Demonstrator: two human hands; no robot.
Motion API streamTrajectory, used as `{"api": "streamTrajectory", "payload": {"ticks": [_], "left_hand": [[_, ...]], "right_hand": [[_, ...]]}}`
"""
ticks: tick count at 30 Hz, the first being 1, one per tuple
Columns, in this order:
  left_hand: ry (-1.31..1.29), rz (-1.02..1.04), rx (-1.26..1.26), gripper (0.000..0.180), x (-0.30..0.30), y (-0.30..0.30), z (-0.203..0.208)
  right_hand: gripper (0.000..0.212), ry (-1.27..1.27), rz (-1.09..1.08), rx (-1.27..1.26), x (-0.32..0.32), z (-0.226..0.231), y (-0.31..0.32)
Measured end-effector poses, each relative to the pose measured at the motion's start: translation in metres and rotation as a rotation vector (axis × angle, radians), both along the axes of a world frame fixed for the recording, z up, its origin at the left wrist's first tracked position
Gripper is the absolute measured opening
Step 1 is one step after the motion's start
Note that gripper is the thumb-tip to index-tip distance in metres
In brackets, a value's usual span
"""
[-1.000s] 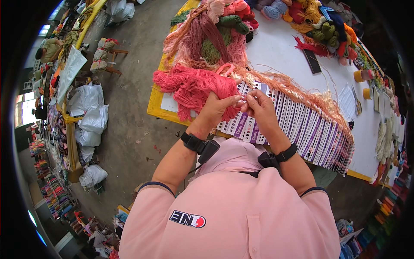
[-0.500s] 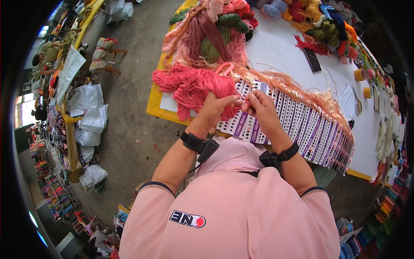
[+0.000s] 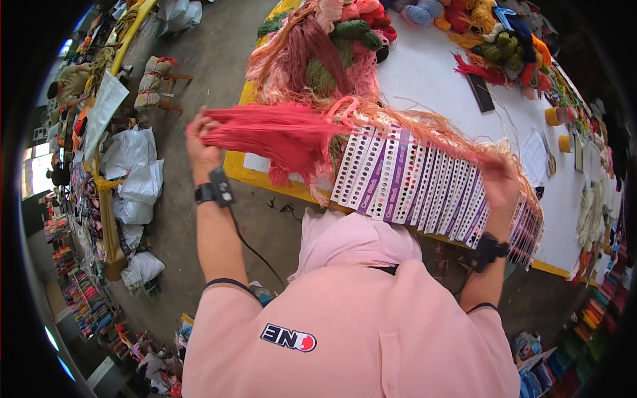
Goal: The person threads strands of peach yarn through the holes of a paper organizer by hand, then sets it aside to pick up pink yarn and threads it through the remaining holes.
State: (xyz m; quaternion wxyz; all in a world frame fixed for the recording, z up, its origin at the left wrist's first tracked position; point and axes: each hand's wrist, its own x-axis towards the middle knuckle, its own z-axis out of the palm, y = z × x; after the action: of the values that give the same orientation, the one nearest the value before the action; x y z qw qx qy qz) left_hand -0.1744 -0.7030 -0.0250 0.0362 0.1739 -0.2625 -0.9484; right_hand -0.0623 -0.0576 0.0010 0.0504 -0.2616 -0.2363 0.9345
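Observation:
A coral-red skein of yarn (image 3: 282, 136) is stretched sideways above the table's near left corner, its loose loops sagging below. My left hand (image 3: 204, 142) is closed round its left end, out past the yellow table edge. Far to the right, my right hand (image 3: 499, 179) is smeared by motion, with reddish strands at its fingers that trail back toward the skein. Under the stretched strands lies a row of white and purple sample cards (image 3: 391, 176) with punched holes, some threaded with yarn. Peach and cream threads (image 3: 458, 142) run along the cards' far edge.
Pink, mauve and green skeins (image 3: 318, 60) are heaped beyond the red one. More coloured yarn (image 3: 501, 50) is piled at the far right, near a dark flat bar (image 3: 480, 93), scissors (image 3: 550, 156) and yellow-wrapped rolls (image 3: 552, 117). White bags (image 3: 142, 176) stand left across the floor.
My hands were close together at the bunched skein. They have swung wide apart, the left outward to the left and the right over the cards, and the yarn is pulled out long.

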Motion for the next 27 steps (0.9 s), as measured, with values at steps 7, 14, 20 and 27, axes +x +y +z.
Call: {"api": "streamTrajectory", "payload": {"ticks": [7, 14, 20, 27], "left_hand": [[0.011, 0.093, -0.171, 0.012, -0.017, -0.028, 0.016], [-0.289, -0.621, -0.598, 0.018, 0.015, 0.222, -0.048], [-0.332, -0.8, -0.655, 0.015, 0.005, 0.27, -0.089], [-0.292, -0.965, -0.661, 0.012, -0.005, 0.267, -0.099]], "right_hand": [[0.013, -0.459, -0.868, 1.268, 0.042, 0.042, 0.168], [0.012, 0.065, 0.686, 1.452, -0.047, -0.041, -0.151], [0.009, 0.089, 0.925, 1.501, -0.083, -0.098, -0.192], [0.014, 0.118, 0.994, 1.615, -0.095, -0.112, -0.191]]}}
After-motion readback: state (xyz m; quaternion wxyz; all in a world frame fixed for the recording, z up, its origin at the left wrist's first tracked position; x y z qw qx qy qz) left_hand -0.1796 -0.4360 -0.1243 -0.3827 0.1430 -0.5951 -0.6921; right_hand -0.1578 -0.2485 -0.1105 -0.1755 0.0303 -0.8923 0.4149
